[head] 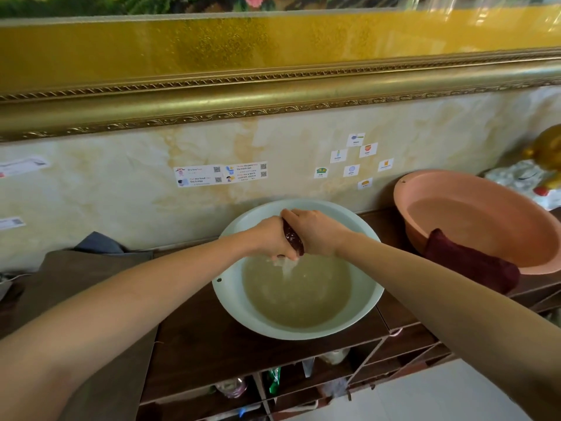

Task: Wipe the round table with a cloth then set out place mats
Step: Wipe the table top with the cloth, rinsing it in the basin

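**Wringing out the cloth before the wipe-down**

Both fists clamped tight on the dark red cloth [293,237], left hand [273,238] and right hand [314,230] butted up against each other, fingers curled right round it. Cloth twisted into a rope between them, held above the pale green basin [368,311], water dribbling off the bottom end into the cloudy water [296,294] below.

Tips for doing this bit well, judging by the setup:
- Twist the fists opposite ways, not just squeeze.
- Stay low and centred over the basin so drips don't land on the dark wooden shelf [197,350].
- Regrip further along and twist again until just damp, since a soggy cloth probably leaves streaks.

Second dark red cloth [473,262] draped over the rim of the pink basin [403,205] just to the right. No round table or place mats in view yet.
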